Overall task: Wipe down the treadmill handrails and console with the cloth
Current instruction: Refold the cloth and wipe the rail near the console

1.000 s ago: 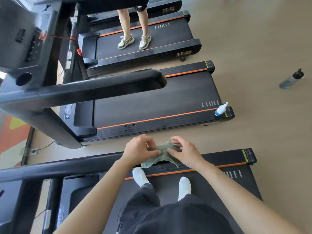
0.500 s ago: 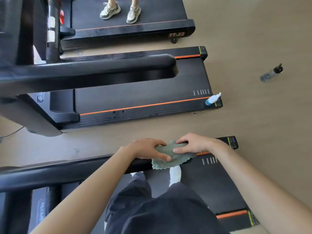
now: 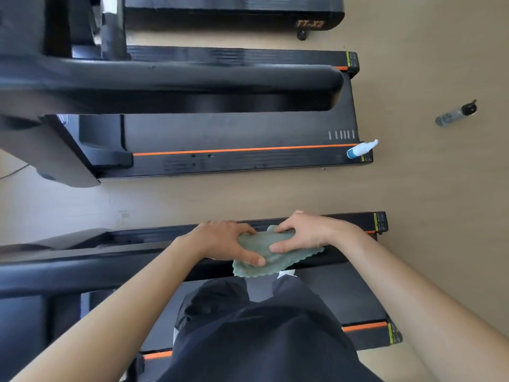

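The cloth (image 3: 281,261) looks light, soft and limp, so it should fold and bunch under any pull and probably slides easily over the smooth black handrail (image 3: 110,267). It is best taken in a wide hold, gathered into a pad under the palm rather than pinched at a corner. It is a dull grey-green, fuzzy like microfibre, with a wavy scalloped hem, and it lies draped over the top of the handrail near its free end, one edge hanging down the side nearer the person. The left hand (image 3: 220,241) grips the part of the cloth farther from the handrail's tip, thumb laid across the top; the right hand (image 3: 311,234) holds the part toward the tip, thumb pressing down and fingers curled over the far edge
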A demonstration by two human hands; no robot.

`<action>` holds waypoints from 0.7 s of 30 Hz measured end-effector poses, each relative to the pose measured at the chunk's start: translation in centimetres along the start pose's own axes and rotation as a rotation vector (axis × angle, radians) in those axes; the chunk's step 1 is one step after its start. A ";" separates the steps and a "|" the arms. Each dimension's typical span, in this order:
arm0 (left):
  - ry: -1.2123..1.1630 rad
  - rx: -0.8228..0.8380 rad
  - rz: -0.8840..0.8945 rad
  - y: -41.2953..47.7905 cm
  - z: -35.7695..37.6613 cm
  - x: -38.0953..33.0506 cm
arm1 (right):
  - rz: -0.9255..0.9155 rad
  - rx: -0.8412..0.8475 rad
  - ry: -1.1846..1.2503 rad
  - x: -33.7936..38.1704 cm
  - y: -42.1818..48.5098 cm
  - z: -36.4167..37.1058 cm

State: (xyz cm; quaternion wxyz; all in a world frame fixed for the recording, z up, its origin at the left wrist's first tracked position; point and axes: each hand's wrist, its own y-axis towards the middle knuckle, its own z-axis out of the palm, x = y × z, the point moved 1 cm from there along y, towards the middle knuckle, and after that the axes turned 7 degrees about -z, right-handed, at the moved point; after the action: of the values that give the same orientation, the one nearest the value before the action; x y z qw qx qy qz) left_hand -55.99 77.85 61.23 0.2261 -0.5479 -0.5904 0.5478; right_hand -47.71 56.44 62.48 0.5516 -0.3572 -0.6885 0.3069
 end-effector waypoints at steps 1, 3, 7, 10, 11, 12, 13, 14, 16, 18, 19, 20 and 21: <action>0.004 -0.015 -0.005 -0.6 -0.1 0.9 | -0.011 0.012 0.000 0.8 0.7 0.3; 0.011 -0.029 -0.024 -1.7 -0.3 2.8 | -0.031 0.024 0.000 2.3 2.0 1.0; 0.040 -0.056 -0.071 -3.9 -0.5 6.7 | -0.100 0.056 -0.005 6.0 4.4 2.5; 0.071 -0.095 -0.116 -5.6 -0.6 9.9 | -0.147 0.075 -0.055 9.0 6.3 3.3; 0.074 -0.104 -0.133 -6.1 -0.6 11.0 | -0.160 0.087 -0.068 9.9 7.0 3.6; 0.077 -0.112 -0.148 -6.7 -0.6 12.1 | -0.168 0.094 -0.066 10.8 7.8 4.0; 0.077 -0.119 -0.159 -7.1 -0.6 13.2 | -0.167 0.102 -0.064 11.6 8.5 4.3; 0.075 -0.126 -0.172 -7.6 -0.6 14.3 | -0.171 0.107 -0.071 12.4 9.3 4.7; 0.072 -0.144 -0.196 -8.7 -0.6 16.3 | -0.190 0.113 -0.087 13.7 10.8 5.4; 0.081 -0.171 -0.222 -9.6 -0.5 17.9 | -0.207 0.125 -0.091 15.1 12.2 6.1; 0.088 -0.184 -0.237 -10.1 -0.5 18.7 | -0.216 0.132 -0.088 15.9 12.9 6.4; 0.089 -0.195 -0.252 -10.6 -0.6 19.4 | -0.225 0.138 -0.079 16.5 13.4 6.7; 0.090 -0.206 -0.268 -11.1 -0.7 20.2 | -0.236 0.142 -0.072 17.2 13.9 6.9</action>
State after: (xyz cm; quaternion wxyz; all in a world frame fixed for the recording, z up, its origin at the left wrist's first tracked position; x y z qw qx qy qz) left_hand -65.86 98.43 64.65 0.2659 -0.5086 -0.7005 0.4241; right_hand -54.70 78.29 59.01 0.5826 -0.2228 -0.7216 0.3005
